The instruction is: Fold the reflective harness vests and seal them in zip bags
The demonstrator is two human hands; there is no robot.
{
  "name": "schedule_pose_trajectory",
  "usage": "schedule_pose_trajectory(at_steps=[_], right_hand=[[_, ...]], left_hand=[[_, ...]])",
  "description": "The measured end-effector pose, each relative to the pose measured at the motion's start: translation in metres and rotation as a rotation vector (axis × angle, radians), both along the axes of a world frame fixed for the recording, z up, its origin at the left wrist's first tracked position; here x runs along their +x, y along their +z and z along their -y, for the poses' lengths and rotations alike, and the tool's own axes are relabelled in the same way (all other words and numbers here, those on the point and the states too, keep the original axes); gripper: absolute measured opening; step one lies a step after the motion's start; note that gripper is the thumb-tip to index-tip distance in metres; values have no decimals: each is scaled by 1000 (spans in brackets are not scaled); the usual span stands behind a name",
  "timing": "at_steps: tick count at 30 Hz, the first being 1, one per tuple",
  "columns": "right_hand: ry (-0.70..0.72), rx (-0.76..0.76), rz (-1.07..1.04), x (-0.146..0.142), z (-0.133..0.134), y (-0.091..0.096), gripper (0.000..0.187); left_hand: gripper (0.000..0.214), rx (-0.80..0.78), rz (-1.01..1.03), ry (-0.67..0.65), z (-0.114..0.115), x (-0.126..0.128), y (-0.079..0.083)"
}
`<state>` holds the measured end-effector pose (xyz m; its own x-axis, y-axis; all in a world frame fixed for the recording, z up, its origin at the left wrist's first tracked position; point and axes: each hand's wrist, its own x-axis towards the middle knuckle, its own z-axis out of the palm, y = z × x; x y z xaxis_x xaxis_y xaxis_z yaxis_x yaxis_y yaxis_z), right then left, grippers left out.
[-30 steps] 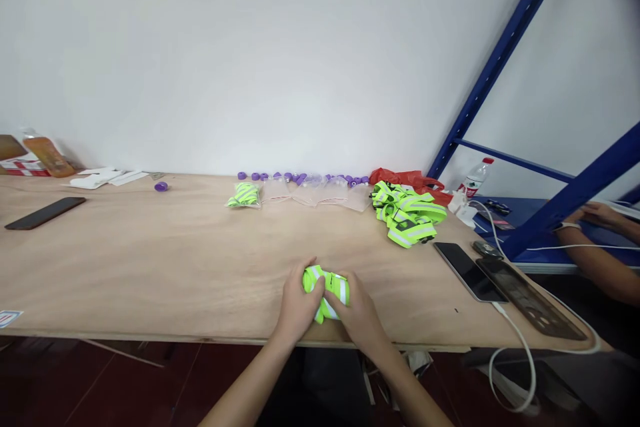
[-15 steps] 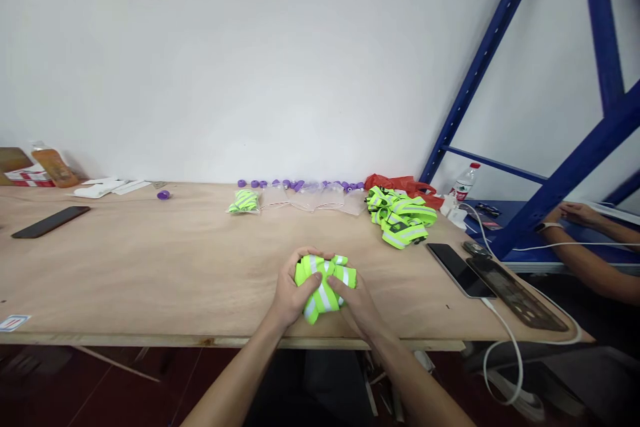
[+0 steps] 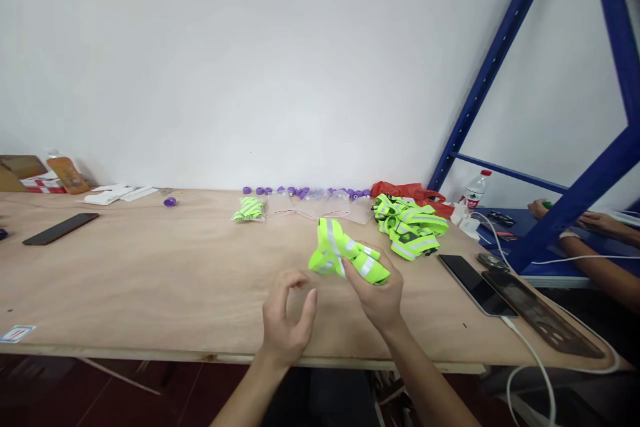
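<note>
A bundle of neon-yellow reflective strap (image 3: 327,247) with silver stripes is gripped in my right hand (image 3: 383,293), above the wooden table. My left hand (image 3: 287,320) is apart from it, to the lower left, with thumb and fingers curved and a gap between them; nothing is in it. Beyond, a clear bag with a folded neon reflective strap (image 3: 249,209) lies on the table. Beside it several flat clear plastic bags (image 3: 320,205) overlap. A loose pile of neon reflective straps with black buckles (image 3: 413,227) lies to the right of the bags.
Purple rolls (image 3: 303,192) line the wall, with one purple roll (image 3: 171,201) farther left. A red plastic bag (image 3: 410,195), a water bottle (image 3: 475,190), and a cabled phone (image 3: 475,285) are right. A dark phone (image 3: 61,228) lies left. Another person's arm (image 3: 595,267) shows behind the blue frame (image 3: 565,213).
My left hand has let go of the strap bundle and drawn away. My right hand has lifted the bundle slightly up and to the right. The view has shifted a little.
</note>
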<state>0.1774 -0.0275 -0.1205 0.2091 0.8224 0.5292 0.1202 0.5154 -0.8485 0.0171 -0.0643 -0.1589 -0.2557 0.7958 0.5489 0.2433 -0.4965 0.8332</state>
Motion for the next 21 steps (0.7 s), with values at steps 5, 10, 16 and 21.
schedule_pose_trajectory(at_steps=[5, 10, 16, 21], right_hand=[[43, 173, 257, 7, 7, -5, 23], [331, 54, 321, 5, 18, -17, 17], [423, -217, 219, 8, 19, -23, 22], [428, -428, 116, 7, 14, -31, 28]], left_hand=[[67, -561, 604, -558, -17, 1, 11], [45, -642, 640, -776, -42, -10, 39], [29, -680, 240, -746, -43, -24, 61], [26, -526, -234, -633, -39, -21, 80]])
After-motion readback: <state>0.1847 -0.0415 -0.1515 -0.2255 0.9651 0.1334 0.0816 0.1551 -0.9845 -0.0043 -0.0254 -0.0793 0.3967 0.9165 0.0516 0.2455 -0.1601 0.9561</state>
